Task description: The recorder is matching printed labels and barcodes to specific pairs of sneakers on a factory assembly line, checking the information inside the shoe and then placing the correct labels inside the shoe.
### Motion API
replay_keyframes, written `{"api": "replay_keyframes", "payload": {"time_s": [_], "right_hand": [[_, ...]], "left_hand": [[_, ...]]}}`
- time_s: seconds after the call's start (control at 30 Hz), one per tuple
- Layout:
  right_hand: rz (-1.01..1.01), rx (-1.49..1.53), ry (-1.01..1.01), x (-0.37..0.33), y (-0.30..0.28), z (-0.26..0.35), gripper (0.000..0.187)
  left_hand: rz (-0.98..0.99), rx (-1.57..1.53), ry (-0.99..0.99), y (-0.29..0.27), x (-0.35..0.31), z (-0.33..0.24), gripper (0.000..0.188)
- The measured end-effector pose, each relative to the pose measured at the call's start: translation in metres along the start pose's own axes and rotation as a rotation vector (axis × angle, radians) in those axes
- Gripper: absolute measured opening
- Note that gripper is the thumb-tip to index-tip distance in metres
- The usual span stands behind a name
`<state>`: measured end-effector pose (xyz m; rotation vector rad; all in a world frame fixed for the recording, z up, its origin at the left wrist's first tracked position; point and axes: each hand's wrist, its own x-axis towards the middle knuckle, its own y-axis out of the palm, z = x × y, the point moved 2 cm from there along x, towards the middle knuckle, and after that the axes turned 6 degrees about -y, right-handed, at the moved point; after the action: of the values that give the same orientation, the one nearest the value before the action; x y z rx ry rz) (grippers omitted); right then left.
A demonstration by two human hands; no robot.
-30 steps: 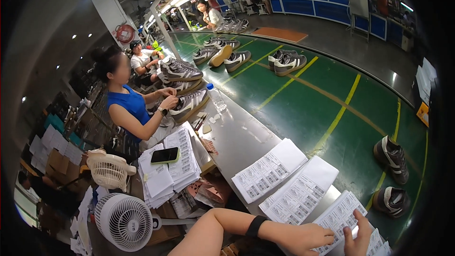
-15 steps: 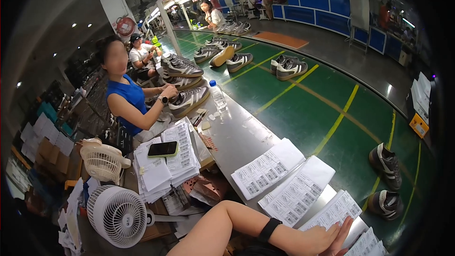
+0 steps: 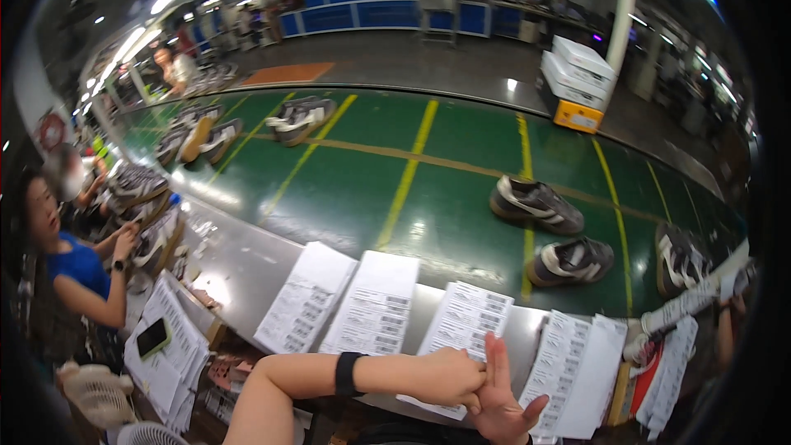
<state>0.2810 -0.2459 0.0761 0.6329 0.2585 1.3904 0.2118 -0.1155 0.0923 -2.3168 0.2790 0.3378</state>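
Note:
My left hand (image 3: 449, 377) reaches in from the left, a black band on its wrist. Its fingers are curled against the fingers of my right hand (image 3: 504, 404). The right palm faces up, with two fingers held straight and the thumb spread away; the rest of its fingers are covered by the left hand. Beneath both hands lies a printed label sheet stack (image 3: 470, 313) on the metal table (image 3: 239, 268). More label sheets (image 3: 375, 305) lie to the left, and another label stack (image 3: 568, 371) is just right of my right hand.
Past the table runs a green conveyor belt (image 3: 371, 189) with yellow lines and grey sneakers (image 3: 540, 204). White boxes (image 3: 581, 70) stand on an orange box beyond it. At left, a person in blue (image 3: 82, 276) handles sneakers near a phone (image 3: 153, 339) on papers and fans (image 3: 99, 395).
The view has swung right, bringing more label sheets and sneakers into sight. My hands, earlier together with fingers stretched, now have the left curled onto the right's fingers.

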Motion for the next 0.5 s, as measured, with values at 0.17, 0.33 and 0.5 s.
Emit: {"api": "replay_keyframes", "payload": {"time_s": [0.17, 0.33, 0.5], "right_hand": [[-0.027, 0.031, 0.052, -0.011, -0.020, 0.016, 0.127], [-0.129, 0.028, 0.009, -0.043, -0.065, 0.025, 0.111], [-0.201, -0.575, 0.304, -0.037, -0.070, 0.073, 0.077]], "left_hand": [[0.080, -0.204, 0.234, -0.043, 0.053, 0.037, 0.026], [-0.672, 0.561, -0.040, -0.107, 0.178, 0.114, 0.068], [-0.669, 0.847, -0.421, -0.157, 0.253, 0.192, 0.079]]}}
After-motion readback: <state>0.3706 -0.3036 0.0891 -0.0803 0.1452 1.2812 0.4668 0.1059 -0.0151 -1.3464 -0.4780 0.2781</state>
